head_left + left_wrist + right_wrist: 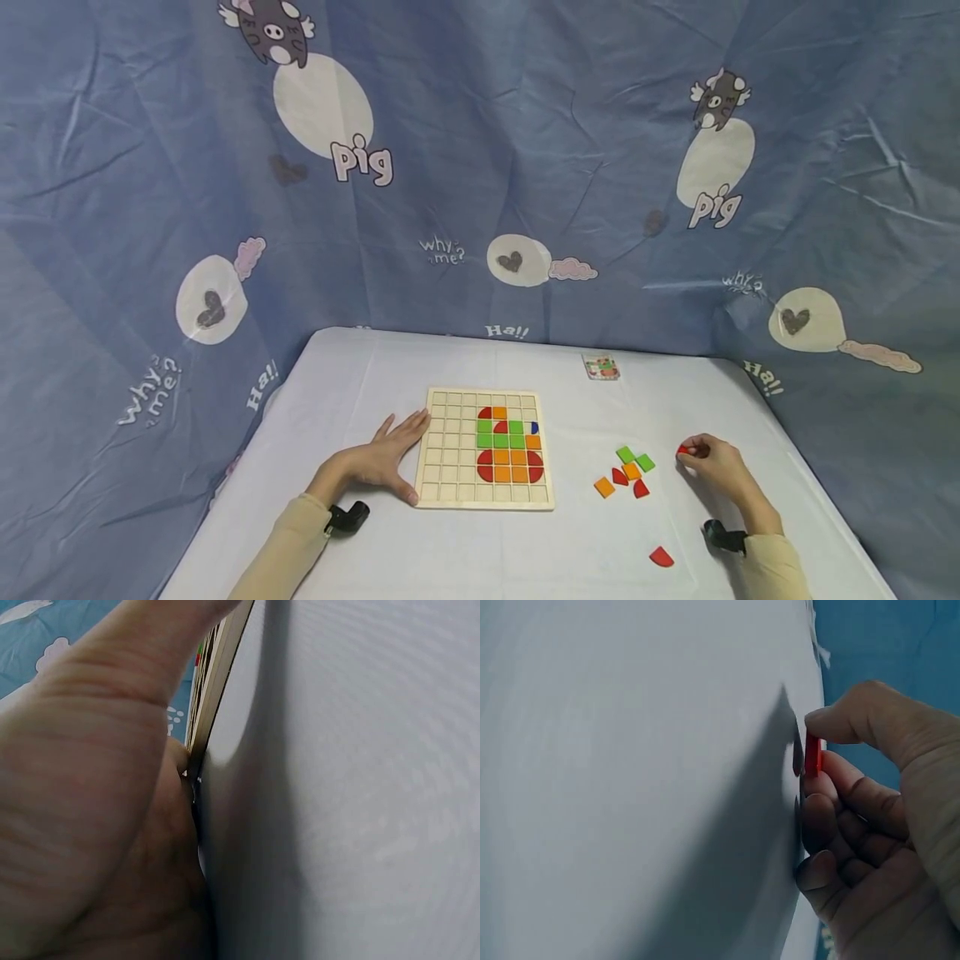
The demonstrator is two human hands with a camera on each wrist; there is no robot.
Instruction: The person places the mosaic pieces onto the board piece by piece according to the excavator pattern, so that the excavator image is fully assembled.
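A wooden grid board lies on the table, with red, orange, green and blue tiles set in its right-hand cells. At its left edge rests my left hand, fingers spread and thumb at the near corner. The left wrist view shows that thumb large, with the board's side beyond it. Off to the right, my right hand pinches a red tile between thumb and fingers, close over the white cloth. The head view shows only a bit of this tile, the rest covered by fingers.
Between board and right hand lie loose green, orange and red tiles. One red quarter-round tile lies nearer the front. A small patterned card is at the back. Blue printed fabric hangs behind the table.
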